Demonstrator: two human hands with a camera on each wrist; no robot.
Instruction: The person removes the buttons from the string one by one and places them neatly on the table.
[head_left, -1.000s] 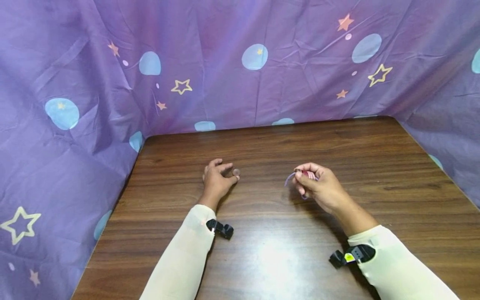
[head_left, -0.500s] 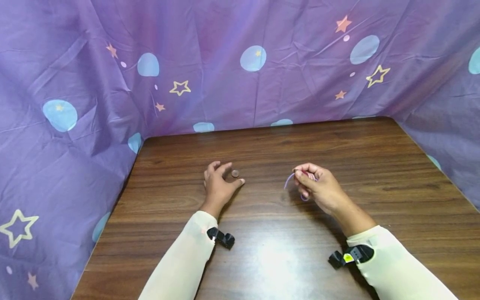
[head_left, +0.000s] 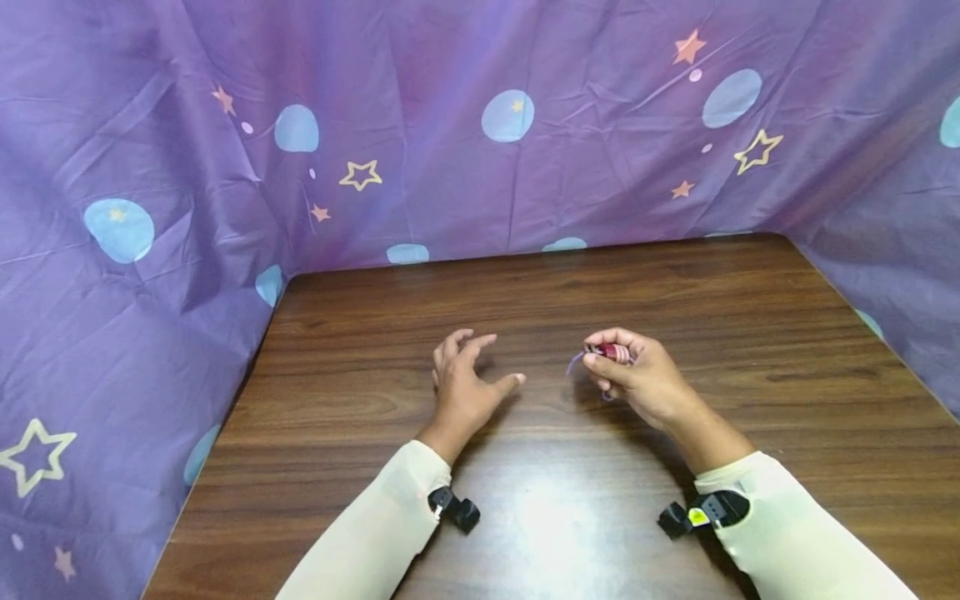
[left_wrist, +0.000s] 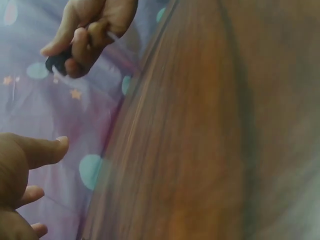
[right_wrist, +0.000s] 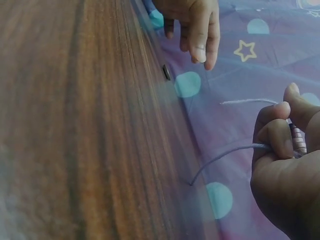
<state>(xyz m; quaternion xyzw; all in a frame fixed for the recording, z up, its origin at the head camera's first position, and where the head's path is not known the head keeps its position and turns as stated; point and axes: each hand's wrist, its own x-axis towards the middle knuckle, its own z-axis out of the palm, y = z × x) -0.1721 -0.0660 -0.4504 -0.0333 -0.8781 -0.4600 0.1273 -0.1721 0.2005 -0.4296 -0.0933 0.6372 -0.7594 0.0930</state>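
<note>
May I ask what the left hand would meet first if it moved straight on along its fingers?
Probably the purple curtain beyond the table, though depth is unclear: the left hand might brush the table first.

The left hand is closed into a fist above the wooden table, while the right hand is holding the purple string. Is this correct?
Not quite: the left hand is not a fist. The head view shows it open, above the wooden table as you say. The right hand is indeed holding the purple string.
</note>
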